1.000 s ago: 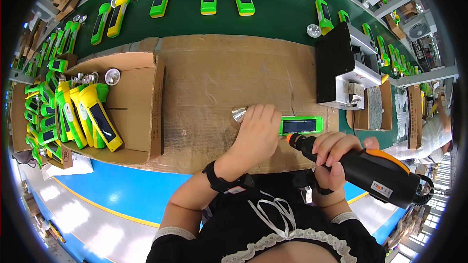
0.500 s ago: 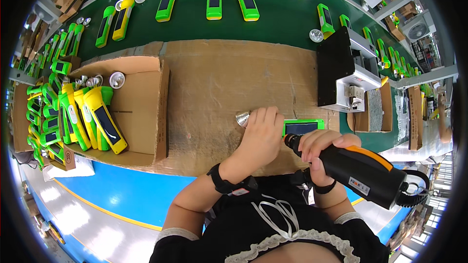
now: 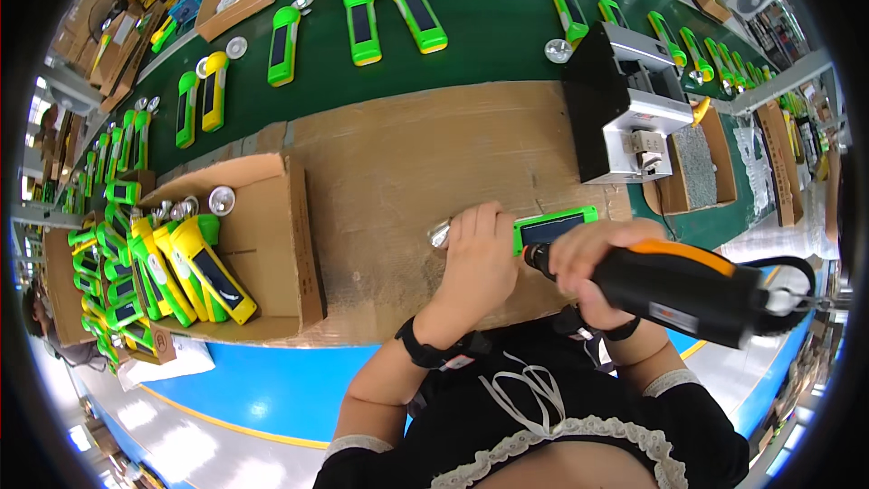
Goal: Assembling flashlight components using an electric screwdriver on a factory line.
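Observation:
A green handheld lamp with a dark panel lies on the cardboard sheet in front of me. My left hand is closed over its left end, hiding that part. A silver cup-shaped reflector pokes out on the far side of those fingers. In my right hand is a black electric screwdriver with an orange strip, held nearly level. Its front end points left at the near edge of the lamp, close to my left hand. Whether the tip touches the lamp, I cannot tell.
At the left, an open carton holds several yellow and green lamps. A black-and-silver machine stands at the back right, beside a small box with grey foam. More lamps line the green bench behind the cardboard sheet.
The whole view has turned and shifted, so the bench looks tilted. Both hands keep their grip, and the screwdriver stays at the lamp's near edge, now lying a little more level.

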`<state>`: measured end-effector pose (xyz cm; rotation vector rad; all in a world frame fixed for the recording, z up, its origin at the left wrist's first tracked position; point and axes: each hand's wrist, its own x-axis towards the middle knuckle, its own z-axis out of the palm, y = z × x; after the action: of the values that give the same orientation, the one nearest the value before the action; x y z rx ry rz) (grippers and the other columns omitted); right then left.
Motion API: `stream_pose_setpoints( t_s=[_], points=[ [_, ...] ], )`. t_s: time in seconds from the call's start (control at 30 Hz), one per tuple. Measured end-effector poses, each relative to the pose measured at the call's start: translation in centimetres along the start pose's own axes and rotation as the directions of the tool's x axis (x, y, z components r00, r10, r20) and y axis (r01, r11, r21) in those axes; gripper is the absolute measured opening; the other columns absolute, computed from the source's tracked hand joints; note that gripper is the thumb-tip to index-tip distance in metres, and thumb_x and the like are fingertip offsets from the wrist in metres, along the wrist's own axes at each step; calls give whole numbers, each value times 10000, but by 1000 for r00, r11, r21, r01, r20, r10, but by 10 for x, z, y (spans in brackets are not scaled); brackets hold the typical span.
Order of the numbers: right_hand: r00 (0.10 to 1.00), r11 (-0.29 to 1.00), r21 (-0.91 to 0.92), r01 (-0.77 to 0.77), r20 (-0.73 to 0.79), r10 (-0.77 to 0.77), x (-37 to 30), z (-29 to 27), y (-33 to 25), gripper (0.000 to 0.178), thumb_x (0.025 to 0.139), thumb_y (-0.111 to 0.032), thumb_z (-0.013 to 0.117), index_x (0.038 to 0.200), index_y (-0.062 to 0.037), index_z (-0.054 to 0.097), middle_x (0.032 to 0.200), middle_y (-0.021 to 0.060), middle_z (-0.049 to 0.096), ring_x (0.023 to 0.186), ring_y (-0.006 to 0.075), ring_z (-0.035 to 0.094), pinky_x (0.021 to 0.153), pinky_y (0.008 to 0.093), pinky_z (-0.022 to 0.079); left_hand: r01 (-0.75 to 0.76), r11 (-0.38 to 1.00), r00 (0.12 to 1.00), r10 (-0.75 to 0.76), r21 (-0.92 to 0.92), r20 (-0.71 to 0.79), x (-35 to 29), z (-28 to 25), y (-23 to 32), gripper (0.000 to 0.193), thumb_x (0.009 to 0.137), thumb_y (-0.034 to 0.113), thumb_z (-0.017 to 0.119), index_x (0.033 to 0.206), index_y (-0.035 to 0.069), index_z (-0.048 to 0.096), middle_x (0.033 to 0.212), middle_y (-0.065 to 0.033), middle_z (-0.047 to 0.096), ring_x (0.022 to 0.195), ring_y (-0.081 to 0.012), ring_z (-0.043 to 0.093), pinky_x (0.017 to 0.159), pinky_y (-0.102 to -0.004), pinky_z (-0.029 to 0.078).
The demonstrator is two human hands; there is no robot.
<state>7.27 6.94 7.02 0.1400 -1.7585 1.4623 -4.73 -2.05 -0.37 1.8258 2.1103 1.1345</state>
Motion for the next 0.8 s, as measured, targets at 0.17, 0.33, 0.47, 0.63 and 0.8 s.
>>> stream_pose_setpoints(
  t_s=[0.17, 0.33, 0.47, 0.63, 0.8],
  points=[
    [858, 965, -90, 245, -444, -259, 6, -42, -41, 648, 789, -120, 597, 1340, -97, 255, 694, 32, 482, 529, 145, 495, 546, 318, 442, 98, 995, 990, -101, 25, 101, 1, -8, 4, 421, 658, 152, 731, 1006, 4, 546, 1020, -154, 482, 955, -347, 460, 841, -425, 363],
    [747, 899, -413, 144, -551, -373, 11, -108, -19, 638, 803, -88, 520, 1350, -8, 202, 719, 58, 450, 596, 153, 468, 632, 346, 412, 91, 995, 988, -94, 31, 122, 3, -8, 7, 431, 658, 145, 726, 1019, -2, 541, 1030, -170, 466, 963, -352, 446, 846, -425, 361],
    [762, 926, -369, 81, -576, -296, 22, -120, -15, 639, 792, -12, 527, 1344, 4, 204, 713, 82, 473, 563, 155, 480, 601, 350, 439, 94, 995, 987, -97, 33, 129, 4, -9, 9, 440, 654, 133, 728, 1024, 0, 530, 1042, -174, 464, 965, -359, 445, 847, -432, 361],
    [846, 942, -334, 31, -493, -203, 24, -130, -11, 643, 779, -14, 566, 1329, -1, 231, 675, 76, 482, 525, 155, 491, 565, 335, 445, 99, 994, 986, -105, 49, 133, 4, -9, 10, 442, 652, 130, 729, 1024, 4, 526, 1049, -178, 461, 964, -364, 444, 845, -438, 360],
    [869, 954, -298, -19, -476, -132, 18, -119, -18, 645, 770, -45, 593, 1320, 1, 260, 647, 63, 474, 510, 151, 488, 536, 319, 432, 96, 995, 986, -98, 18, 133, 4, -11, 11, 437, 655, 125, 725, 1028, 8, 528, 1049, -177, 461, 966, -365, 443, 837, -437, 362]
  ],
)
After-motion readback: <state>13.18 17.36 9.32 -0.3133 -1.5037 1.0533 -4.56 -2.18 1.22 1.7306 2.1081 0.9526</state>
